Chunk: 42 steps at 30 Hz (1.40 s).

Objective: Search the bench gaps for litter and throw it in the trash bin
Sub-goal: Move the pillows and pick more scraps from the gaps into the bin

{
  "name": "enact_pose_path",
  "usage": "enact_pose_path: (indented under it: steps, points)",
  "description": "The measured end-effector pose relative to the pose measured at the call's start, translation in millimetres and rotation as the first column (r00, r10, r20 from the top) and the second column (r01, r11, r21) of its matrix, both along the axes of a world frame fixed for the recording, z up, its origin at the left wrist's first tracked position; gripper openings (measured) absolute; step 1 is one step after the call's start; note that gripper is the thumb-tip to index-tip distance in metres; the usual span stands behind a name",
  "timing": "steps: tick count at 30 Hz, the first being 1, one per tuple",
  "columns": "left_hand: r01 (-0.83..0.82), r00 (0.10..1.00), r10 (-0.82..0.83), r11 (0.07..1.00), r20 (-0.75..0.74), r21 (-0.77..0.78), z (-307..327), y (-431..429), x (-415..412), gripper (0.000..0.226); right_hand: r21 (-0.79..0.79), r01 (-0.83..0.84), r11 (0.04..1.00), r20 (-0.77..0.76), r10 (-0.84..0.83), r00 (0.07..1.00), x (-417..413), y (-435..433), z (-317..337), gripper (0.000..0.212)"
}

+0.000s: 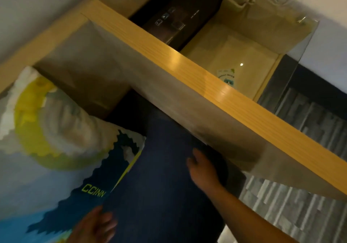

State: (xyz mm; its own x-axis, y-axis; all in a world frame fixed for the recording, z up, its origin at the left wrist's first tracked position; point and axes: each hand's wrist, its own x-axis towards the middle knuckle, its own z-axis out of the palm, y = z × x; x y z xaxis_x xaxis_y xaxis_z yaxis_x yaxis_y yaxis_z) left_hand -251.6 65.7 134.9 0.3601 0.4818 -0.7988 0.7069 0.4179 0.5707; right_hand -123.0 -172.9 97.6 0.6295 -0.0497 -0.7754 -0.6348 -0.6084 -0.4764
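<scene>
- We count two hands, one dark blue seat cushion (159,186), one printed pillow (56,130) and one wooden rail (187,64); we see no litter and no trash bin in this view.
- Right hand (203,169): lower centre-right, lying flat on the cushion's far edge, its fingertips hidden in the dark gap (221,160) under the rail, so we cannot tell whether they grip anything.
- Left hand (95,225): bottom edge, fingers curled loosely against the cushion's near-left corner; blurred, so its grip is unclear.
- Cushion: long axis running from the bottom centre toward the frame's middle; matte, woven-looking fabric.
- Rail: glossy, pale yellow wood, crossing diagonally from upper left to lower right, with a flat grey panel (150,96) beneath.
- Pillow: left side, soft, with yellow, white and blue scalloped print and "CCINN" lettering.
</scene>
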Motion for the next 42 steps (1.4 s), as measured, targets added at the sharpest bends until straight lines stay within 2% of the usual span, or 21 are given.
enact_pose_path:
  steps: [2,3,5,6,8,10,11,12,15,18,21,24,26,28,29,32,34,37,39,42]
  points:
    - [0.203,0.979,-0.201,0.971,-0.027,0.127,-6,-37,44,0.023,-0.175,-0.083,0.981,-0.011,0.082,0.997,-5,-33,-18,0.052]
    - [0.333,0.942,-0.336,0.922,-0.015,0.198,-12,-50,63,0.025,-0.222,-0.169,0.96,-0.018,0.169,0.985,-6,-44,-23,0.053]
    - [0.607,0.787,-0.615,0.762,-0.044,0.226,-33,-74,105,0.037,-0.268,-0.272,0.924,-0.052,0.268,0.962,-4,-59,-35,0.059]
    - [0.732,0.669,-0.739,0.637,-0.079,0.241,-45,-83,129,0.043,-0.279,-0.285,0.917,-0.079,0.274,0.959,-1,-64,-41,0.06]
    - [0.9,0.346,-0.917,0.265,-0.197,0.347,-67,-97,172,0.051,-0.3,-0.274,0.914,-0.112,0.252,0.961,4,-71,-51,0.06]
    - [0.889,0.11,-0.945,-0.045,-0.309,0.455,-89,-111,203,0.057,-0.313,-0.312,0.897,-0.123,0.287,0.95,10,-74,-64,0.058]
    - [0.859,0.041,-0.941,-0.139,-0.336,0.493,-98,-117,215,0.057,-0.317,-0.335,0.888,-0.132,0.308,0.942,12,-74,-68,0.059]
    - [0.837,0.003,-0.929,-0.199,-0.369,0.51,-108,-121,225,0.057,-0.314,-0.351,0.882,-0.138,0.324,0.936,14,-74,-73,0.06]
    - [0.821,-0.018,-0.866,-0.298,-0.5,0.487,-134,-125,233,0.059,-0.287,-0.336,0.897,-0.132,0.311,0.941,19,-71,-84,0.063]
    - [0.828,0.006,-0.799,-0.333,-0.601,0.452,-150,-130,218,0.067,-0.262,-0.311,0.914,-0.132,0.286,0.949,23,-67,-91,0.065]
    - [0.785,0.092,-0.782,-0.324,-0.616,0.529,-157,-138,219,0.063,-0.236,-0.248,0.94,-0.155,0.215,0.964,28,-66,-100,0.063]
    - [0.793,0.116,-0.768,-0.31,-0.63,0.524,-158,-140,229,0.059,-0.231,-0.229,0.946,-0.223,0.178,0.959,37,-63,-111,0.06]
    - [0.81,0.124,-0.753,-0.299,-0.646,0.505,-161,-142,229,0.058,-0.225,-0.175,0.958,-0.25,0.117,0.961,44,-57,-115,0.051]
    - [0.841,0.103,-0.745,-0.288,-0.659,0.458,-161,-142,232,0.057,-0.217,-0.092,0.972,-0.278,0.028,0.96,50,-47,-117,0.031]
    - [0.857,0.094,-0.746,-0.277,-0.659,0.435,-162,-141,234,0.055,-0.203,-0.05,0.978,-0.301,-0.014,0.954,51,-43,-119,0.033]
    - [0.886,0.09,-0.769,-0.228,-0.633,0.403,-168,-139,242,0.045,-0.165,0.181,0.97,-0.323,-0.226,0.919,45,-35,-125,0.064]
    - [0.892,0.134,-0.798,-0.162,-0.588,0.422,-173,-134,244,0.046,-0.073,0.413,0.908,-0.275,-0.416,0.867,43,-37,-127,0.058]
    - [0.897,0.204,-0.837,-0.047,-0.507,0.439,-177,-122,247,0.048,0.062,0.766,0.64,-0.338,-0.708,0.619,37,-41,-127,0.063]
    - [0.894,0.231,-0.844,-0.013,-0.485,0.447,-177,-118,251,0.047,0.129,0.832,0.54,-0.333,-0.766,0.55,33,-42,-120,0.066]
    - [0.906,0.264,-0.846,0.052,-0.463,0.42,-173,-118,252,0.045,0.173,0.849,0.499,-0.273,-0.804,0.528,28,-47,-103,0.057]
